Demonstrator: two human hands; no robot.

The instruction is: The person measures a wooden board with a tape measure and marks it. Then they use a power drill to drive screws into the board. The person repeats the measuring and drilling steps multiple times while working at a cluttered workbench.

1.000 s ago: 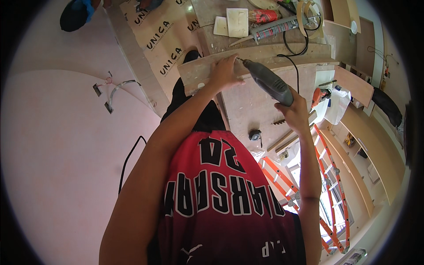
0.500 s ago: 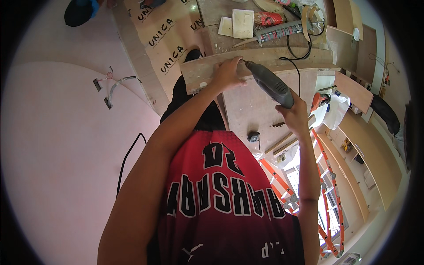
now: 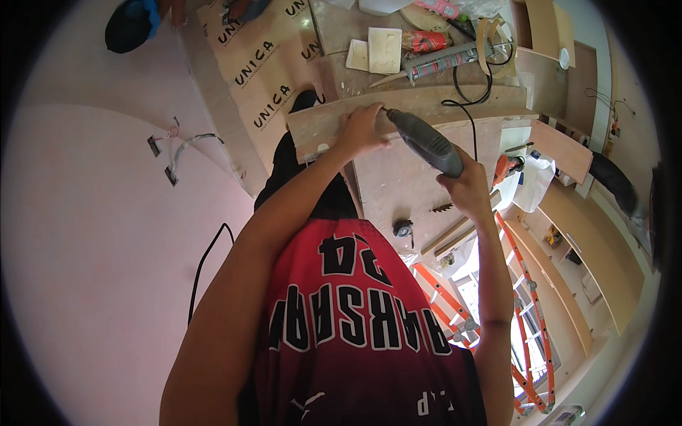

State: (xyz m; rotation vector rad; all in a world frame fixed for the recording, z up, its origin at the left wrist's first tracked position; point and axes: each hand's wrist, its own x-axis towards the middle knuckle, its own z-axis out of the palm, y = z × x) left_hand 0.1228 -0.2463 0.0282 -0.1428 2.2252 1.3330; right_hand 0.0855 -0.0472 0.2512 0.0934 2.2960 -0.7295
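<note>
My right hand (image 3: 467,188) is wrapped round the rear of a dark grey rotary tool (image 3: 425,143). The tool's narrow tip points up and left, at the edge of a long wooden board (image 3: 312,128). Close beside that tip, my left hand (image 3: 364,130) grips the board, its fingers over the far side and its thumb toward me. Whether the tip touches the wood is hard to make out. Below the board lies a pale panel surface (image 3: 398,181), with a small black tape measure (image 3: 403,228) and a dark spiral drill bit (image 3: 441,208) on it.
Beyond the board are a sealant tube in its gun (image 3: 444,62), a red packet (image 3: 426,41), white square blocks (image 3: 384,50) and a black cord (image 3: 473,128). An orange power tool (image 3: 507,167) and orange ladder (image 3: 527,305) stand right. Another person's foot (image 3: 245,8) shows at the top.
The whole view has shifted slightly. Both hands keep their holds, and the rotary tool stays at the board's edge at nearly the same angle.
</note>
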